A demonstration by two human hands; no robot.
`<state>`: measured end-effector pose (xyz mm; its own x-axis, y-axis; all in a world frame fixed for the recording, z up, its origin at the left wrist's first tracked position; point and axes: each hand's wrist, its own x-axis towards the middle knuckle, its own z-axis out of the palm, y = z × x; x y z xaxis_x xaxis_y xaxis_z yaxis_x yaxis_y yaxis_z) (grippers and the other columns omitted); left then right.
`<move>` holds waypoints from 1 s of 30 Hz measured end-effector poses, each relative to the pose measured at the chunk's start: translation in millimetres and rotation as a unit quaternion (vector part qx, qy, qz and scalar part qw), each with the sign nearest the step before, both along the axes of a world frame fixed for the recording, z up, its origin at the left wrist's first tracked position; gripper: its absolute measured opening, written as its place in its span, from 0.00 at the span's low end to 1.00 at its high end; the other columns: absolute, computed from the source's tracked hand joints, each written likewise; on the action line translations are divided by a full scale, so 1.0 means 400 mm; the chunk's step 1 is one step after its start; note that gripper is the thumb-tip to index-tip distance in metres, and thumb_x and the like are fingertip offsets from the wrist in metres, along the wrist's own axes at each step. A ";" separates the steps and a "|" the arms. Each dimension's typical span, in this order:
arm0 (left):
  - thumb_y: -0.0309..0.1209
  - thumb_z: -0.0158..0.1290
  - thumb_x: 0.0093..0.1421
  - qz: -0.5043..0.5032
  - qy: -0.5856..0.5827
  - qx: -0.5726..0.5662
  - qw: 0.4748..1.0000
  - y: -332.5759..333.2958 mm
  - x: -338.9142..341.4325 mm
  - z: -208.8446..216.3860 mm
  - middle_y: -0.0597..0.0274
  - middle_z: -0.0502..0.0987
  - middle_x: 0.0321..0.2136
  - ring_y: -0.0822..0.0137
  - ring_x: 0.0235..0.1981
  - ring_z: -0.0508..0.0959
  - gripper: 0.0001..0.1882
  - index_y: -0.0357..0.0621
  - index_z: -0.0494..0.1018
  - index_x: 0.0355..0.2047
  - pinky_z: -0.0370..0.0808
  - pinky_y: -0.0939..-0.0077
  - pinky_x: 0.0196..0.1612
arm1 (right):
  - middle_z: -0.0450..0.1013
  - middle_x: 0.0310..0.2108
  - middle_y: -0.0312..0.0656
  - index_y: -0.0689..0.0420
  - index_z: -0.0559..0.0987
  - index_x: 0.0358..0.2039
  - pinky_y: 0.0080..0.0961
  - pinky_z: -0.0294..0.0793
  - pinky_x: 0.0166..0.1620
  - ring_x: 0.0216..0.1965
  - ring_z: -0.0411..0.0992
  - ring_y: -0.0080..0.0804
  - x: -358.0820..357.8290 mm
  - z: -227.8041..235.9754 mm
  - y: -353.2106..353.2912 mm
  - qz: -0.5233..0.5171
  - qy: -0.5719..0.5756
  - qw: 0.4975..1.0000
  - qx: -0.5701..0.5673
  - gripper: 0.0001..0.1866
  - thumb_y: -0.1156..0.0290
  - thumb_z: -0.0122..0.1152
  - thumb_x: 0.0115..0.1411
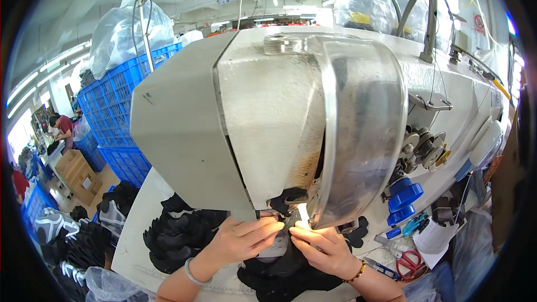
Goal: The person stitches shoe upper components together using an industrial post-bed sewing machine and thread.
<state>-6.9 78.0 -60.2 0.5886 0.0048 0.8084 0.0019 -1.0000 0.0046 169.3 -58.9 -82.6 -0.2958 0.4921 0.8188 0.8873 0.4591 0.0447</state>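
Observation:
A large off-white sewing machine (184, 128) fills the middle, its lamp lighting the spot below the head. There, my left hand (243, 239) and my right hand (327, 250) meet with fingertips pinched on a small black fabric piece (287, 227). Its edges are partly hidden by my fingers and the machine head. Beneath my hands lie more black cut pieces (274, 277), draped toward the table's front. To the left of my left hand sits a heap of layered black pieces (176, 240).
Red-handled scissors (411, 264) and a white paper (435, 240) lie right of my right hand. Blue crates (114, 103) stack at the left, above shoe-like grey and black parts (56, 225). Farther back are a cardboard box (78, 174) and a person (64, 127).

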 end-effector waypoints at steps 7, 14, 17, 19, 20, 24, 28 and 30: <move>0.26 0.62 0.44 0.048 -0.052 0.051 0.996 -0.007 0.020 -0.019 0.72 0.78 0.33 0.79 0.26 0.78 0.14 0.47 0.78 0.34 0.71 0.88 0.23 | 0.72 0.40 0.31 0.56 0.78 0.43 0.21 0.65 0.34 0.29 0.64 0.22 -0.025 0.015 -0.009 -0.036 -0.033 0.999 0.013 0.18 0.71 0.61 0.49; 0.26 0.60 0.44 0.039 -0.094 0.073 0.992 -0.018 0.039 -0.029 0.69 0.77 0.31 0.74 0.28 0.78 0.12 0.45 0.78 0.32 0.70 0.86 0.27 | 0.72 0.39 0.30 0.55 0.77 0.44 0.20 0.64 0.35 0.28 0.64 0.22 -0.024 0.019 -0.022 -0.052 -0.050 0.997 0.002 0.18 0.71 0.61 0.50; 0.26 0.59 0.45 0.067 -0.110 0.086 0.988 -0.034 0.044 -0.035 0.66 0.77 0.31 0.71 0.29 0.79 0.11 0.43 0.78 0.32 0.70 0.83 0.29 | 0.72 0.37 0.30 0.55 0.78 0.43 0.22 0.64 0.36 0.28 0.64 0.22 -0.028 0.021 -0.029 -0.074 -0.036 0.997 -0.007 0.18 0.72 0.61 0.49; 0.26 0.59 0.45 0.081 -0.116 0.098 0.985 -0.040 0.051 -0.036 0.66 0.77 0.31 0.70 0.30 0.79 0.11 0.42 0.78 0.32 0.69 0.83 0.28 | 0.75 0.43 0.32 0.55 0.80 0.38 0.22 0.65 0.35 0.37 0.71 0.24 -0.024 0.022 -0.035 -0.091 -0.046 0.995 -0.015 0.17 0.72 0.63 0.43; 0.26 0.59 0.45 0.095 -0.124 0.111 0.981 -0.043 0.055 -0.037 0.65 0.77 0.30 0.70 0.30 0.79 0.11 0.42 0.78 0.32 0.68 0.83 0.28 | 0.75 0.43 0.32 0.55 0.80 0.38 0.22 0.65 0.35 0.37 0.71 0.24 -0.023 0.017 -0.033 -0.092 -0.043 0.995 -0.016 0.17 0.72 0.63 0.43; 0.27 0.59 0.45 0.104 -0.121 0.113 0.981 -0.051 0.062 -0.038 0.65 0.77 0.30 0.70 0.31 0.79 0.10 0.42 0.78 0.31 0.67 0.83 0.27 | 0.75 0.41 0.30 0.51 0.81 0.38 0.22 0.65 0.36 0.35 0.69 0.24 -0.014 -0.012 -0.022 -0.107 -0.035 0.993 0.040 0.16 0.70 0.64 0.45; 0.27 0.60 0.46 0.125 -0.111 0.129 0.977 -0.052 0.059 -0.049 0.65 0.77 0.30 0.69 0.31 0.78 0.11 0.41 0.78 0.32 0.67 0.81 0.26 | 0.74 0.40 0.30 0.49 0.81 0.39 0.26 0.67 0.39 0.38 0.70 0.25 -0.023 0.001 -0.029 -0.125 -0.004 0.992 0.017 0.19 0.70 0.66 0.42; 0.28 0.61 0.46 0.124 -0.107 0.133 0.978 -0.045 0.048 -0.046 0.65 0.77 0.30 0.68 0.31 0.78 0.11 0.42 0.78 0.32 0.67 0.81 0.26 | 0.74 0.40 0.31 0.49 0.80 0.40 0.27 0.67 0.39 0.39 0.70 0.26 -0.018 -0.005 -0.025 -0.125 0.000 0.992 0.009 0.22 0.71 0.66 0.38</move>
